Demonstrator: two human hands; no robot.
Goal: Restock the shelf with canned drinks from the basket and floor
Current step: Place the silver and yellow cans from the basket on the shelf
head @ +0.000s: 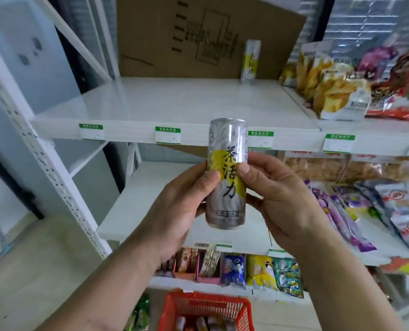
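Observation:
A tall silver can with a yellow patch and black characters [227, 182] stands upright in front of the white shelf's [174, 101] front edge. My left hand [186, 199] grips it from the left, thumb on the label. My right hand [275, 199] grips it from the right, thumb also on the label. A second can of the same kind [251, 60] stands at the back of that shelf, against a cardboard sheet. A red basket [208, 304] sits low in the middle, with several cans inside.
Snack bags [341, 82] fill the right part of the upper shelf. More packets [365, 206] lie on the shelf below at right, and small snack packs [234, 268] line a lower shelf. A white perforated upright [43, 158] stands at left. Price tags [167, 134] line the shelf edge.

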